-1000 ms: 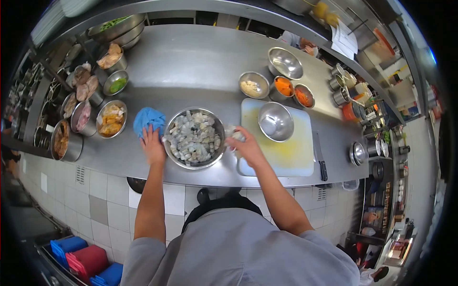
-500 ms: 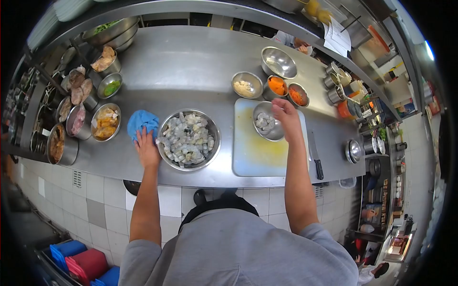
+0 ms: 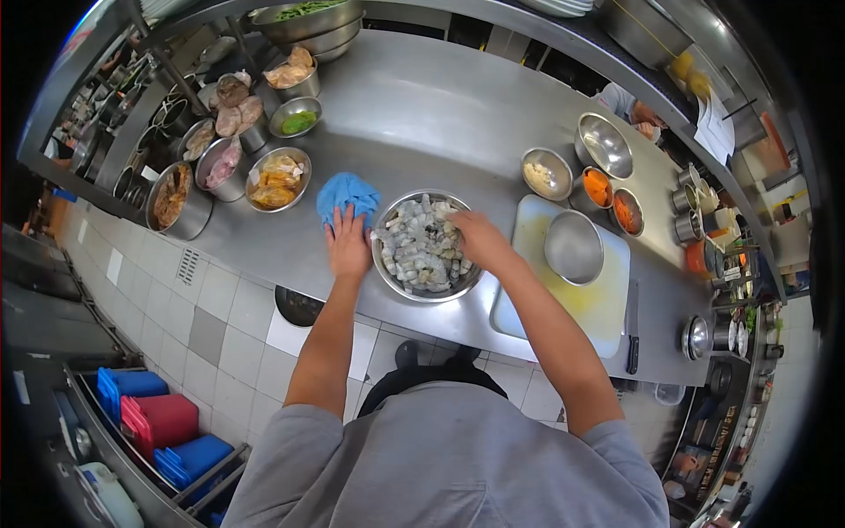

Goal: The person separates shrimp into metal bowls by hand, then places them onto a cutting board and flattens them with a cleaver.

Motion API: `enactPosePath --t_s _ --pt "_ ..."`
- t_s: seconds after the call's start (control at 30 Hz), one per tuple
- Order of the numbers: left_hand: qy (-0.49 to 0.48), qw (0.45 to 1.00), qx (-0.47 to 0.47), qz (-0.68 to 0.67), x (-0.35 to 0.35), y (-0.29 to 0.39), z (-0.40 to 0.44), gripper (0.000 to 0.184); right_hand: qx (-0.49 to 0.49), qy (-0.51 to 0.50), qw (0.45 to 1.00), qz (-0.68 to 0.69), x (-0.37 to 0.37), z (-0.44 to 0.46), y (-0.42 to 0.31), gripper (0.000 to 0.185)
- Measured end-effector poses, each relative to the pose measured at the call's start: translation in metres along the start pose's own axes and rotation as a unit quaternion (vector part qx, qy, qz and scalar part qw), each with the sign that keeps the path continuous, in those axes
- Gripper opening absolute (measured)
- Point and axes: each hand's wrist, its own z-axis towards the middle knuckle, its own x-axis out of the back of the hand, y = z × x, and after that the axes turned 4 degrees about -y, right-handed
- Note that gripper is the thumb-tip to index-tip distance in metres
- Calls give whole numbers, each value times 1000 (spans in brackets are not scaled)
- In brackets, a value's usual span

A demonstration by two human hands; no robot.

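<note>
My left hand (image 3: 349,246) lies flat on the steel counter with its fingers spread, fingertips resting on a crumpled blue cloth (image 3: 348,194). To its right stands a large steel bowl (image 3: 429,297) heaped with raw peeled shrimp (image 3: 421,242). My right hand (image 3: 482,241) reaches over that bowl's right rim, its fingers curled down on shrimp; the fingertips are partly hidden. A smaller steel bowl (image 3: 574,248) sits on the white, yellow-stained cutting board (image 3: 563,308), and its inside looks bare.
Beyond the board are bowls of chopped garlic-like bits (image 3: 547,174), orange carrot pieces (image 3: 598,187) and carrot shreds (image 3: 627,211), plus another steel bowl (image 3: 604,145). A knife (image 3: 633,339) lies right of the board. Containers of meat (image 3: 179,198) line the left. Another person's hand (image 3: 649,123) shows opposite.
My right hand has moved left from the small bowl to the large one. Shrimp seen earlier in the small bowl are gone from it. The view has shifted; my left hand stays by the cloth.
</note>
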Motion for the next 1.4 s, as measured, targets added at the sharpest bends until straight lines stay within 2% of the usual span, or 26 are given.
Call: enactPosePath --t_s 0.13,0.2,0.23,0.3,0.4,0.43,0.5,0.53,0.6,0.67,0.73,0.77,0.8,0.83,0.87,0.93,1.0,1.07,1.1,1.2,1.23,1.27,1.3,1.33,1.37,1.4 --pt "11 1000 -2 -10 -2 -1 0 38 -13 4 999 -36 -6 -5 1 44" --pt "14 1000 -2 -13 -3 -3 -2 38 -140 -52 978 146 5 -12 6 39" --pt "18 1000 -2 -17 -4 -3 -2 38 -139 -54 978 144 5 -15 13 39" --pt "20 1000 -1 -23 -5 -3 -1 38 -192 22 911 364 4 -19 24 37" --pt "12 1000 -5 -12 -4 -2 0 37 -227 70 875 421 1 -13 30 43" --pt "16 1000 -6 -14 -4 -2 0 37 -228 72 875 422 -1 -13 26 43" --pt "20 1000 -10 -16 -4 -3 0 37 -91 52 966 238 -13 -12 9 51" --pt "23 1000 -9 -17 -5 -3 0 37 -92 54 965 238 -15 -13 -5 51" --pt "24 999 -10 -18 -5 -2 -1 36 -23 63 998 -13 -16 -18 -28 51" --pt "16 1000 -2 -22 -3 -1 0 36 -60 54 995 53 -17 -14 -20 42" --pt "22 1000 -5 -21 -4 -2 -1 36 -108 -5 963 247 -9 -14 -8 31" --pt "27 999 -8 -20 -5 -2 -1 36 -108 -5 963 246 -7 -17 -5 31" --pt "27 999 -7 -22 -5 -2 0 36 -154 2 885 438 -4 -22 -4 30" --pt "25 1000 -8 -17 -5 -3 0 36 -194 8 769 610 1 -26 -1 30" --pt "22 1000 -8 -11 -6 -3 0 36 -196 8 770 607 6 -31 3 30" --pt "23 1000 -9 -14 -6 -3 0 36 -195 15 654 731 15 -41 12 31" --pt "24 1000 -11 -14 -5 -2 0 36 -209 35 623 753 20 -47 12 32" --pt "21 1000 -5 -17 -4 -2 -1 36 -125 44 535 835 29 -52 7 23" --pt "21 1000 -5 -17 -3 -2 -1 36 -125 44 535 835 27 -51 13 23" --pt "21 1000 -6 -18 -3 0 -1 36 -179 44 587 788 25 -47 21 19" --pt "15 1000 -4 -17 -2 0 0 36 -221 -9 746 628 24 -44 16 25" --pt "10 1000 -1 -16 -1 0 0 37 -251 -62 864 432 22 -40 9 32" --pt "11 1000 -3 -15 -1 -1 1 37 -251 -61 864 433 14 -39 3 32" --pt "11 1000 -2 -15 -2 -1 1 37 -165 -36 952 254 1 -40 -5 33" --pt "10 1000 -1 -16 -2 -1 1 37 -72 -10 995 62 -11 -42 -13 35" --pt "11 1000 -2 -16 -2 -1 1 37 -72 -9 995 62 -17 -42 -25 35"
